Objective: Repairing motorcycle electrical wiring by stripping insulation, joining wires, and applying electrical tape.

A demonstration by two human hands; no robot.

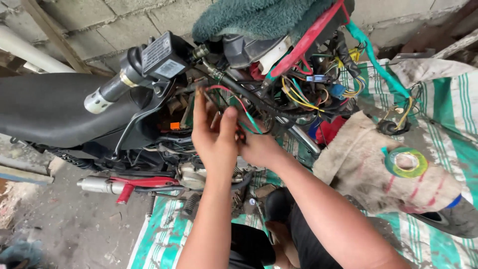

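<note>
Your left hand (215,133) pinches thin red and green wires (238,107) at the motorcycle's exposed wiring harness (303,94). Your right hand (259,147) sits just behind it, fingers hidden; its grip cannot be told. Black seat (55,107) to the left. Green tape roll (406,162) lies on dirty sacking (358,174), well right.

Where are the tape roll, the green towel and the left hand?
Tape roll (406,162), head view: on its green ring.
Towel (254,17), head view: on its middle folds.
Left hand (214,139), head view: on its back.
</note>
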